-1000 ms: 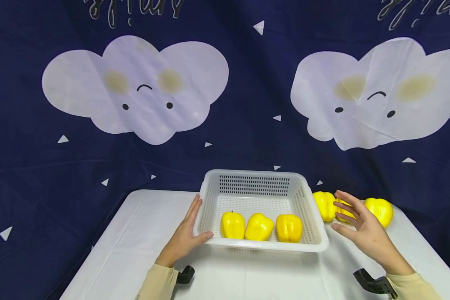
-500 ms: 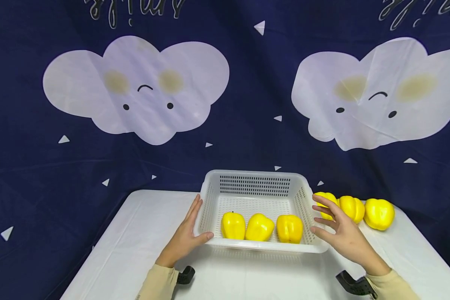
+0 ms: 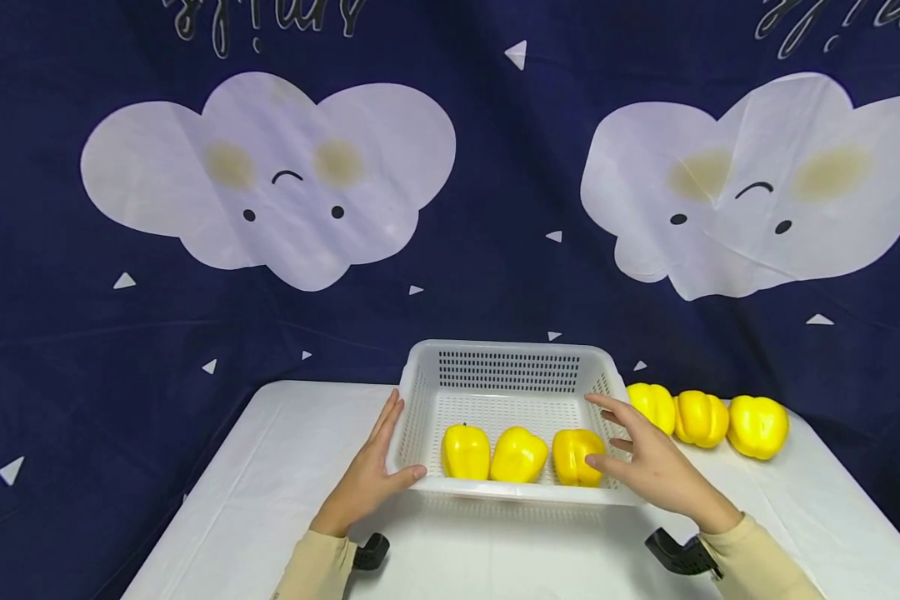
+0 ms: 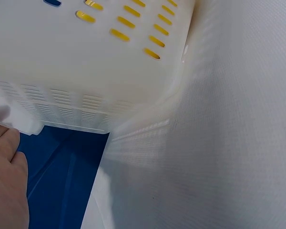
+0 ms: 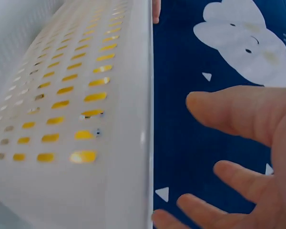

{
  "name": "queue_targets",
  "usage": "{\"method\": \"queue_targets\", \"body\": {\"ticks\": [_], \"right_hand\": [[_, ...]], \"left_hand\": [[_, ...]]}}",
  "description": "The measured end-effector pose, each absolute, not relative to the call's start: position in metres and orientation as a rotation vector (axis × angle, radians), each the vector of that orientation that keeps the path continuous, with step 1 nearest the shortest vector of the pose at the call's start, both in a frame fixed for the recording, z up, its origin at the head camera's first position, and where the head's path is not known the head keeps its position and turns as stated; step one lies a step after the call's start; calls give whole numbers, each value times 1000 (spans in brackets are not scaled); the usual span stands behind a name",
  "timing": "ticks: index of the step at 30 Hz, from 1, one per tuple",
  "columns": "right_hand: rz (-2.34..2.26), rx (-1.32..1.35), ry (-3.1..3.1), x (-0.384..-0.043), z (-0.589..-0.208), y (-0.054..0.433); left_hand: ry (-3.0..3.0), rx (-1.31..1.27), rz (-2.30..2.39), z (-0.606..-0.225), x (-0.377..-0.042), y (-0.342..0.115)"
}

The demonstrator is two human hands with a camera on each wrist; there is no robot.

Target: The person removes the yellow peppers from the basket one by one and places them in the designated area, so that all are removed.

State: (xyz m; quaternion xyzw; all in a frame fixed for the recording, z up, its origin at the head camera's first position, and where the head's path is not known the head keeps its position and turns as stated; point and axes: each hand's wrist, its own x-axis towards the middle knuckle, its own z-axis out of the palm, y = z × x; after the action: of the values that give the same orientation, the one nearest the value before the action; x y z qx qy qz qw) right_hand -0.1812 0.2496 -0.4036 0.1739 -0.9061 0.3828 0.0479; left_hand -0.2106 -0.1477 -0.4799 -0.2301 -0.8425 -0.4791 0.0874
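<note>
A white plastic basket (image 3: 510,490) with slotted walls stands on the table, holding three yellow bell peppers in a row along its near side: the left pepper (image 3: 465,452), the middle pepper (image 3: 520,455) and the right pepper (image 3: 573,450). My left hand (image 3: 371,479) rests against the basket's left side, fingers straight along the rim and thumb at the near corner. Above the basket's right rim my right hand (image 3: 648,462) hovers with spread fingers and holds nothing. Its thumb overlaps the right pepper in the head view. The right wrist view shows those spread fingers (image 5: 233,112) above the rim.
Three more yellow peppers line the table right of the basket: a near one (image 3: 651,408), a middle one (image 3: 701,418) and an outer one (image 3: 757,427). The white-covered table (image 3: 255,483) ends at a dark blue curtain (image 3: 495,208) with cloud prints.
My right hand has moved left, away from the loose peppers and over the basket's right rim. My left hand and the peppers have stayed in place.
</note>
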Motion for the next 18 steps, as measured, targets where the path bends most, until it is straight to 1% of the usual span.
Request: {"method": "queue_targets", "body": {"ticks": [8,18], "right_hand": [[1077,536,-2883,-191,-401,237],[992,540,-2982,-198,-409,231]], "left_hand": [[-2497,-694,-1437,-480,-210,-148],[-2500,-701,-1429,-480,-210,-147]]}}
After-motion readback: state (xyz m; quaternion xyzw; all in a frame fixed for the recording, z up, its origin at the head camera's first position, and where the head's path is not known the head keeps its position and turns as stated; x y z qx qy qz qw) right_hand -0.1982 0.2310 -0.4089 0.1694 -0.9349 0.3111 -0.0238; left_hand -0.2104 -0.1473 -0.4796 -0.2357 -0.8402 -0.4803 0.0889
